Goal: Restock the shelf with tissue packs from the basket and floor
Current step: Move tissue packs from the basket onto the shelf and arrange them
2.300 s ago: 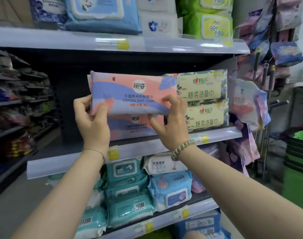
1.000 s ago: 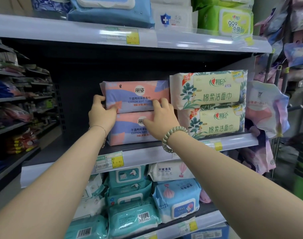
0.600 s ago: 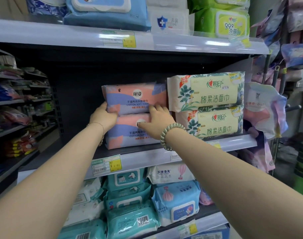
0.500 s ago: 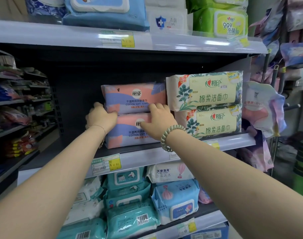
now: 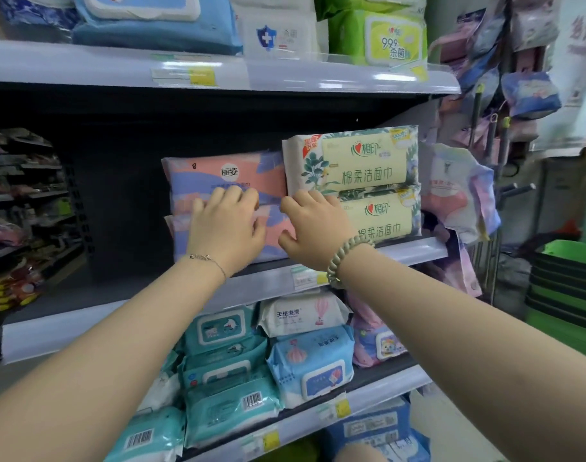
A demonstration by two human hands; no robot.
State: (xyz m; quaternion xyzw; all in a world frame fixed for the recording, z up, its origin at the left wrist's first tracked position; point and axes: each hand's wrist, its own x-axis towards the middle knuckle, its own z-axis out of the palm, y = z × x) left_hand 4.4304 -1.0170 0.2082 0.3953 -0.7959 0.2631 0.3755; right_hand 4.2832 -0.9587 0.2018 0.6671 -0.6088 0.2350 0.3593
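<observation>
Both my hands were up on the middle shelf [image 5: 415, 251], centre of the frame. My left hand [image 5: 226, 228] lay flat, fingers spread, across the seam between the two pink packs; no grip there, just an open palm pressing on the fronts. The top pink pack [image 5: 224, 176] sat square on the lower pink pack [image 5: 274, 235], both stacked at the shelf's front edge. My right hand [image 5: 315, 225] was open too, fingers loosely curled, resting on the right end of the lower pink pack where it met the green stack. Nothing was held in either hand.

Just right of the pink stack, touching it, stood two green packs: the top green pack [image 5: 355, 161] on the lower green pack [image 5: 385, 218]. To the left of the pink packs the shelf was dark and bare.

Lower centre, teal wipes [image 5: 224, 405] and a blue pack [image 5: 311, 361] crowded the shelf below. Green baskets [image 5: 568, 281] were stacked at the right edge. Upper frame, the top shelf [image 5: 84, 68] carried blue and green wipes.
</observation>
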